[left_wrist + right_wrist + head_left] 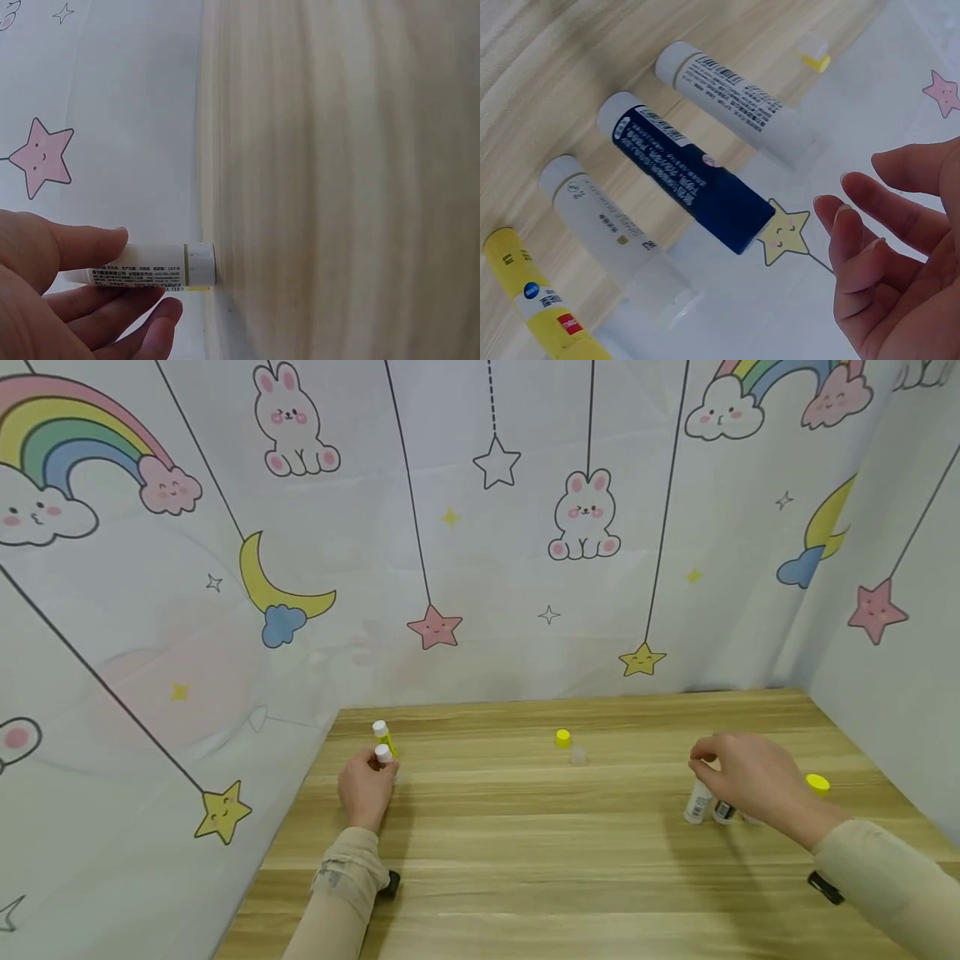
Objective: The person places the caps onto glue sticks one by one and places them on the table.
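Observation:
My left hand (pixel 366 789) grips a white glue stick (pixel 142 266) between thumb and fingers, its base right at the tabletop. Just behind it stands a yellow glue stick with a white cap (pixel 381 730). On the right, my right hand (pixel 750 772) hovers over a row of upright glue sticks, fingers loosely bent and nothing between them. In the right wrist view the row runs from a white glue stick (pixel 727 97) through a dark blue glue stick (pixel 682 172) and a translucent white glue stick (pixel 615 232) to a yellow glue stick (pixel 536 292).
A loose yellow cap (pixel 562 738) and a clear cap (pixel 577 756) lie toward the back of the wooden table (pixel 525 860). A patterned cloth (pixel 495 552) with bunnies and stars hangs behind the table and along its sides.

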`<state>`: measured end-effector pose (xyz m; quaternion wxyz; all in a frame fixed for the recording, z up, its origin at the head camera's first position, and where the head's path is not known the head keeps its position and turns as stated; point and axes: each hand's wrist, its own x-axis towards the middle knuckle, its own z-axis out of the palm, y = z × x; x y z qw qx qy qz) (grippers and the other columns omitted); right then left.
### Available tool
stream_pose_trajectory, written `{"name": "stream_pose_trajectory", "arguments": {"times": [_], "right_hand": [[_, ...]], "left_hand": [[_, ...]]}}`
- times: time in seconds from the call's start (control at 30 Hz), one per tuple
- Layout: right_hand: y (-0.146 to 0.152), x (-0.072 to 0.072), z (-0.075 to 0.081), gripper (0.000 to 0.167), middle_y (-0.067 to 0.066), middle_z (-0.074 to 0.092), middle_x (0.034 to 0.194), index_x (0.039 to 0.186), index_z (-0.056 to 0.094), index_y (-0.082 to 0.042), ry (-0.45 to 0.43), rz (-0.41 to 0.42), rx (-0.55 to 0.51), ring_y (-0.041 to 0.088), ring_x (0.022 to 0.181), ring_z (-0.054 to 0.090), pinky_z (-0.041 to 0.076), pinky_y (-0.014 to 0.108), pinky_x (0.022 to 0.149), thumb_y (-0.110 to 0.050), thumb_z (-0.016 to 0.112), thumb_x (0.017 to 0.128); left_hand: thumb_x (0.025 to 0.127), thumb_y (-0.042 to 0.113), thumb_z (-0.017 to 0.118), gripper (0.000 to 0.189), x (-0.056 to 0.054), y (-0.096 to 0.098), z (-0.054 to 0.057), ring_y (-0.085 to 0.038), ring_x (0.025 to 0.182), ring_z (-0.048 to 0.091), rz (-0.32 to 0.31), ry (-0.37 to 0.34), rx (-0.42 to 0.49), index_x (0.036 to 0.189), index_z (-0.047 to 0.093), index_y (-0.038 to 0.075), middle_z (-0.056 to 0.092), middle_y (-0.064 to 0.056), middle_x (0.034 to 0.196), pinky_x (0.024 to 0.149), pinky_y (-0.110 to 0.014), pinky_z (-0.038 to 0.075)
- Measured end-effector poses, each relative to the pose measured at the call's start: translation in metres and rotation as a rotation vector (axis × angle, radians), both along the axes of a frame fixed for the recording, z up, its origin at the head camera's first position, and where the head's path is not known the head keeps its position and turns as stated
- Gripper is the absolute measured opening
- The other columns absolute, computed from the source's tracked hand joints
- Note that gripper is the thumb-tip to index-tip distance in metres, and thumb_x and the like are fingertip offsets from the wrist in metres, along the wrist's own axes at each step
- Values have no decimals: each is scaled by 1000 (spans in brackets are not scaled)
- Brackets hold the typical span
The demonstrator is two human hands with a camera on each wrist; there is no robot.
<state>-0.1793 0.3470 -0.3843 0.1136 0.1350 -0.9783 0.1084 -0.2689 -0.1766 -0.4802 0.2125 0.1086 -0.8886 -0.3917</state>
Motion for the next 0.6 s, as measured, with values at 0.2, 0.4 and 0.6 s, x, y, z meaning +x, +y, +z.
{"name": "stream_pose_trajectory", "arguments": {"times": [0.2,0.4,0.6], "right_hand": [[-9,-5,3,13,2,72,94,98,78,-12,4,9,-6,10,64,60,44,30,47,-21,72,92],[-24,-11,8,12,1,74,93,97,79,-12,42,44,-10,11,64,60,46,32,51,-20,71,91],[-40,-18,7,10,-2,73,91,95,79,-14,80,67,-7,12,68,62,49,34,56,-20,72,91]], "left_hand": [[86,14,79,21,2,0,1,-34,83,65,1,-3,-1,101,74,0,71,-16,90,73,-47,47],[86,15,78,21,5,1,5,-33,83,65,-2,13,-3,101,74,2,72,-14,89,74,-47,46],[86,16,78,21,9,4,9,-33,83,65,-18,29,-10,100,74,2,71,-14,89,73,-47,47]]}}
